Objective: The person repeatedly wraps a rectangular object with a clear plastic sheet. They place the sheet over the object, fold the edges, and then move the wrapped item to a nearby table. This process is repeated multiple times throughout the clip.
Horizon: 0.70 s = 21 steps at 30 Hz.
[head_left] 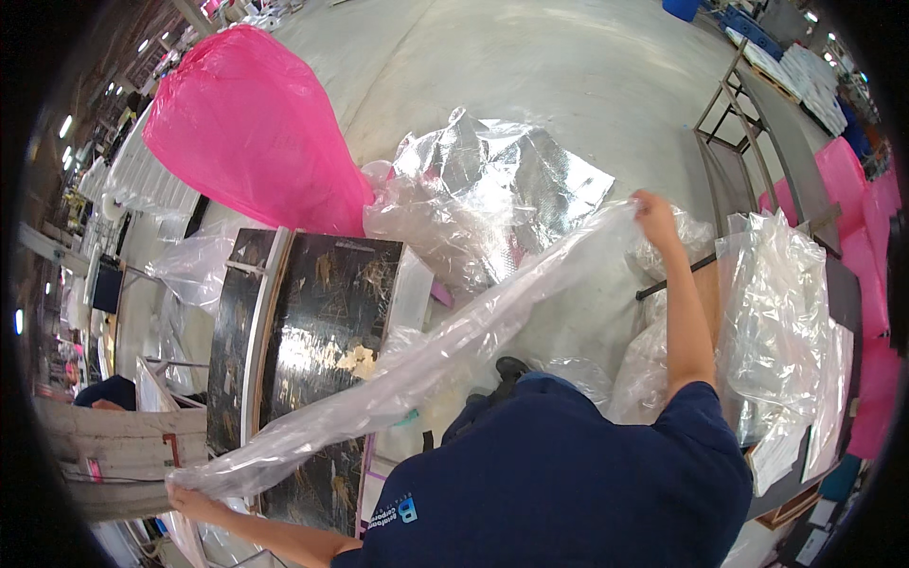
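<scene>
A long clear plastic sheet (417, 369) is stretched slantwise between my two hands, gathered into a narrow band. My left hand (194, 502) grips its lower left end, beyond the worn black bench top (327, 293). At the upper right, with that arm reaching far out, my right hand (653, 218) is closed on the other end. The band passes over the bench and in front of my body. Below its right part, silver foil sheeting (502, 161) and crumpled clear plastic (426, 222) lie on the floor. The finger details are small.
A big pink plastic bag (256, 128) bulges beyond the bench. On my right, clear plastic bags (776, 312) are piled on a table. A metal frame (739, 123) stands behind it, with more pink bags (866, 284) along the right edge. A blue drum (681, 8) is far off.
</scene>
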Each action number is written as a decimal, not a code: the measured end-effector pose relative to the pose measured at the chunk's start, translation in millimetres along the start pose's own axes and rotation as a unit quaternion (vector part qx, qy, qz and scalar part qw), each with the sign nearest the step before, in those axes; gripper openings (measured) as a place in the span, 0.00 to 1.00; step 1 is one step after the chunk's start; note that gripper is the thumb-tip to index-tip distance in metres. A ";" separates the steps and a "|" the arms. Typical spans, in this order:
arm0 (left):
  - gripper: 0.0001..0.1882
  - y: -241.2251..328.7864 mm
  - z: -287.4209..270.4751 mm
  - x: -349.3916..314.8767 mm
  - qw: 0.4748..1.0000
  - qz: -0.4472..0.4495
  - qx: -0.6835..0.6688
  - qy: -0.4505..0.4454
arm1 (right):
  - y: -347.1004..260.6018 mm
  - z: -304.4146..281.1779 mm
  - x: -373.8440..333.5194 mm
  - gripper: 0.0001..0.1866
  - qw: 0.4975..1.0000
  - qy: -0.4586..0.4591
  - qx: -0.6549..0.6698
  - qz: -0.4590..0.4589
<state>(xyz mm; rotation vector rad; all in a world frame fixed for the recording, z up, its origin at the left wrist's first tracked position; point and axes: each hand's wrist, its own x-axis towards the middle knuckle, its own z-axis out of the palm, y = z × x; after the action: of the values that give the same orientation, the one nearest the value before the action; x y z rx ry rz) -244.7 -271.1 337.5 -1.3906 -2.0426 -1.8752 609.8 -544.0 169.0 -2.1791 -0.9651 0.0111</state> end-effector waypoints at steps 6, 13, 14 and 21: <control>0.06 206.1 135.3 -279.1 0.674 0.230 -0.168 -0.682 | -222.4 42.3 -68.3 0.11 0.718 -0.619 -0.113 -0.298; 0.05 144.1 212.8 -198.0 0.884 0.132 -0.112 -0.435 | -129.4 -9.7 60.8 0.14 0.993 -0.051 0.096 -0.042; 0.06 112.6 208.3 -175.9 0.956 0.117 -0.114 -0.243 | -113.1 -35.1 69.4 0.12 0.976 0.197 0.094 -0.009; 0.07 26.0 89.9 -339.5 0.777 0.069 0.054 -0.623 | 59.2 113.7 -212.3 0.14 0.918 -0.324 -0.202 -0.108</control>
<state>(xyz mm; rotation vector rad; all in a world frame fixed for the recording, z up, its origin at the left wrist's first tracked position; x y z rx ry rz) 20.4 -393.6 140.8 -3.1050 -2.1229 -0.6216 462.8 -635.5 -8.5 -2.4799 -1.7019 0.4984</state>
